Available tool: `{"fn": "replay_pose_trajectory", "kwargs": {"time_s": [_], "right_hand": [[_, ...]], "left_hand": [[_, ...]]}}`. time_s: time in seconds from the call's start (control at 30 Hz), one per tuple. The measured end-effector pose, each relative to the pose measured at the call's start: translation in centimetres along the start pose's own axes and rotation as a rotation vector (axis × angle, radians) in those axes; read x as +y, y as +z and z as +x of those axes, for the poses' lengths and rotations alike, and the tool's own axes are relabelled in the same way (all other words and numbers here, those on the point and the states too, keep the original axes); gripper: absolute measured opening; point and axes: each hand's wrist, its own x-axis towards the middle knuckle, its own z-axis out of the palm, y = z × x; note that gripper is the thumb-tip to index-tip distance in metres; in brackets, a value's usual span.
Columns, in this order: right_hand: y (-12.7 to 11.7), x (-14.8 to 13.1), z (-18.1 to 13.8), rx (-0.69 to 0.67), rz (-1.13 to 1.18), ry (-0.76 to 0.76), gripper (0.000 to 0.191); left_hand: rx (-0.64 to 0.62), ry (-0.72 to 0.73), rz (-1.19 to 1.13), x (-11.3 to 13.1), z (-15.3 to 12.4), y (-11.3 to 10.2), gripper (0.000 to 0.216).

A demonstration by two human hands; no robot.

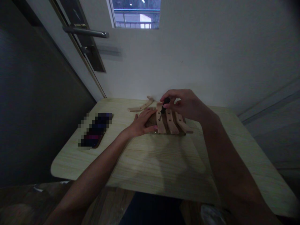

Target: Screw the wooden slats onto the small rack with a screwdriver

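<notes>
A small wooden assembly (171, 123) lies near the far edge of the light wooden table (152, 162): several pale curved slats sit across a darker base. My left hand (142, 122) rests flat on its left end, fingers stretched out, pressing it down. My right hand (182, 104) hovers over the slats, fingers pinched round a small black tool (165, 104) whose tip points down at the leftmost slat.
Two loose pale slats (140, 107) lie behind the assembly by the wall. A dark flat object (96, 131), blurred out, lies at the table's left edge. A door with a metal handle (85, 31) stands at the left; a white wall is right behind the table.
</notes>
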Motion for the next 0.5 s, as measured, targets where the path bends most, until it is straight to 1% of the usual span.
{"fn": "replay_pose_trajectory", "kwargs": {"time_s": [0.07, 0.13, 0.23, 0.37, 0.43, 0.5], "right_hand": [[0.4, 0.0, 0.1, 0.07, -0.05, 0.034, 0.024], [0.5, -0.2, 0.1, 0.089, -0.08, 0.049, 0.028], [0.3, -0.6, 0.0, 0.05, -0.067, 0.029, 0.022], [-0.3, -0.4, -0.3, -0.051, 0.044, -0.017, 0.017], [-0.4, 0.0, -0.3, -0.058, 0.073, -0.014, 0.017], [-0.2, 0.4, -0.2, -0.035, 0.085, -0.003, 0.019]], "left_hand": [[0.006, 0.012, -0.008, -0.1, 0.0, 0.1, 0.085], [0.018, 0.024, -0.015, -0.2, 0.1, 0.1, 0.084], [0.02, 0.02, -0.021, -0.2, 0.1, 0.2, 0.082], [0.007, -0.012, -0.022, 0.0, 0.0, 0.1, 0.082], [0.007, -0.017, -0.017, 0.0, 0.0, 0.1, 0.083], [0.014, -0.004, -0.011, -0.1, 0.0, 0.2, 0.084]]}}
